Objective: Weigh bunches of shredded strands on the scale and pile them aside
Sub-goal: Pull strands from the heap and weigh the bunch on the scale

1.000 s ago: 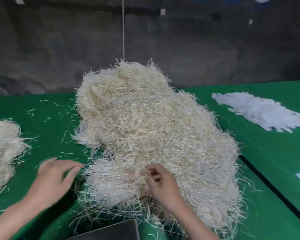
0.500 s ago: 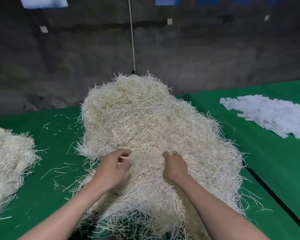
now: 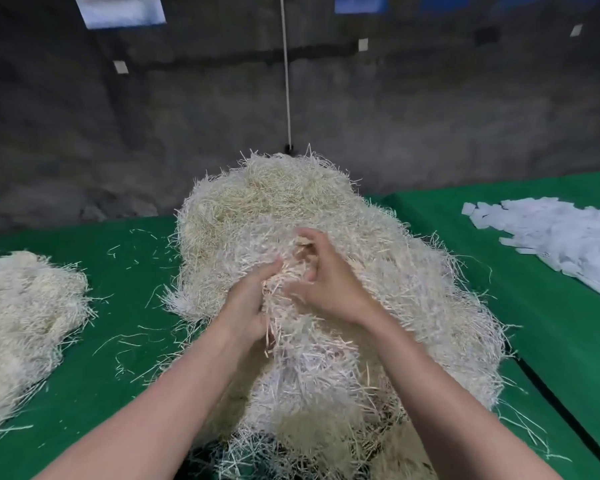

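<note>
Left hand (image 3: 252,303) curls round a tuft of pale shredded strands (image 3: 283,284), gripping it from the side. Right hand (image 3: 328,284) meets it, fingers hooked into the same tuft, thumb raised; some blur, so the exact pinch is unclear. The tuft sits on the near slope of the large heap of cream, straw-like shredded strands (image 3: 291,206) and is not yet free of it. Judged stage: gathering a bunch, with weighing and piling of it still to come. The scale is not in view. A smaller pile of the same strands (image 3: 21,317) lies well apart at left on the green cloth-covered table (image 3: 118,382), likely bunches already done. The heap's bulk suggests much remains. Loose stray strands (image 3: 125,341) litter the cloth between. A scatter of white paper slips (image 3: 561,244) lies at right; a thin white cord (image 3: 286,81) hangs behind. Tangling may drag extra strands along.
</note>
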### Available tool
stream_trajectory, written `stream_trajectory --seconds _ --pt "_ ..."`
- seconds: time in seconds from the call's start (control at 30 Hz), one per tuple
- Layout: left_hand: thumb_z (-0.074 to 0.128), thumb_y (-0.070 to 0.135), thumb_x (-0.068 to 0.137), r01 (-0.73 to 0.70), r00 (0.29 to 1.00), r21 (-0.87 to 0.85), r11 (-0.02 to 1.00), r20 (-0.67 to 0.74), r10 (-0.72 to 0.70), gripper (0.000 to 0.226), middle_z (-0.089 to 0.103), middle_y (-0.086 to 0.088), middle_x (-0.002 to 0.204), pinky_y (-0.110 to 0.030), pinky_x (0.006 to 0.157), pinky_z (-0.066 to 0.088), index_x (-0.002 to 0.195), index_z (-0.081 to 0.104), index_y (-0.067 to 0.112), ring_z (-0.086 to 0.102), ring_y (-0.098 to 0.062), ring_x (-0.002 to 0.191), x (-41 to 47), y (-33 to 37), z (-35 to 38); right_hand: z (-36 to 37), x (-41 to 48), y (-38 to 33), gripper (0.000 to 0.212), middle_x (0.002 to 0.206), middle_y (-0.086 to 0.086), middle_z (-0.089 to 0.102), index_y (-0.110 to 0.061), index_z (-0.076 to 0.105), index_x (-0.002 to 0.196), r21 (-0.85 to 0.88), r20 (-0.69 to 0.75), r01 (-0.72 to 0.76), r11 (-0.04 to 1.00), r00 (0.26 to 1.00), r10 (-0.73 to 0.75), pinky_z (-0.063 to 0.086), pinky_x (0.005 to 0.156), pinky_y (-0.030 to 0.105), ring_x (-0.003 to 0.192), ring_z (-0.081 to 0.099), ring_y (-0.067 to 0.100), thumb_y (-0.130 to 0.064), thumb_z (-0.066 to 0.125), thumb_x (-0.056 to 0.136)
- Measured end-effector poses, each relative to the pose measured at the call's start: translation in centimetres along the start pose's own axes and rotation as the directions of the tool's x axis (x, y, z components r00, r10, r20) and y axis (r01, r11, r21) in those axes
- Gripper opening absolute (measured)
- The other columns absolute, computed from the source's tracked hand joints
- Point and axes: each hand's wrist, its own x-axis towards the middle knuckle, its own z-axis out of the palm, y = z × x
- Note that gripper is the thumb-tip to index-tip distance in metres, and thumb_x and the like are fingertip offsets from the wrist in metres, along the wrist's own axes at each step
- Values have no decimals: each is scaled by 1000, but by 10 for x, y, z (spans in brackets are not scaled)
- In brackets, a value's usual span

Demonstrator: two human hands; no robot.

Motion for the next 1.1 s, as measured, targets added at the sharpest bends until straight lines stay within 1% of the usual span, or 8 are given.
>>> stream_trajectory --seconds 0.13,0.3,0.43,0.6,0.7,0.8,0.93,1.1 --pt "73 32 77 15 982 132 991 -191 11 66 33 -17 149 -51 106 34 135 45 17 34 -36 135 11 -3 -18 -38 -10 14 18 89 -9 57 -22 55 88 -196 -321 -5 981 945 -59 43 58 12 62 54 -2 -6 63 83" --pt "76 37 72 112 990 122 986 77 -122 68 51 -20 135 -49 96 47 131 50 13 51 -36 121 9 -14 -18 -10 -20 34 25 116 -6 61 -21 61 103 -590 143 -7 807 983 113 49 88 24 95 55 4 -6 52 84" --pt "81 32 67 152 974 254 955 126 -188 52 44 -22 140 -42 94 45 113 65 13 35 -42 133 1 -21 -20 4 -21 45 66 147 -12 32 -34 36 139 -336 245 -80 939 955 169 29 109 29 132 31 8 2 46 85" --pt "76 11 58 49 992 209 977 -121 -24 71 46 -16 140 -54 108 30 123 52 3 43 -34 128 -5 -14 -32 -13 -17 50 25 103 -11 62 -22 62 86 62 -209 -99 993 972 110 50 78 21 99 58 3 1 52 87" --pt "66 0 69 27 995 220 975 -98 -5 27 56 -18 120 -35 80 55 95 57 3 66 -20 97 -10 -7 -31 -15 -15 55 33 109 -13 57 -33 60 88 -357 52 -84 930 993 109 47 94 30 103 55 3 -3 47 88" --pt "54 -12 74 -41 997 117 992 -53 47 16 54 -13 94 -22 45 51 85 52 -1 68 -16 63 -11 4 -28 -7 -15 83 56 149 -4 27 -37 40 135 -826 259 26 563 905 337 33 108 51 133 33 26 -21 54 83" --pt "57 -7 67 -121 985 111 986 -112 133 36 39 -12 142 -48 111 28 102 54 3 31 -29 137 -12 15 -38 -18 -26 115 52 154 -2 20 -31 41 130 -910 107 -103 401 877 469 26 108 56 133 31 31 -35 56 81" --pt "58 -7 70 -138 972 99 986 -180 154 32 37 -9 147 -49 116 14 101 57 4 21 -27 142 -13 9 -51 -29 -37 127 55 157 -10 3 -33 40 133 -939 46 -159 304 821 569 21 107 61 137 22 37 -35 57 81"
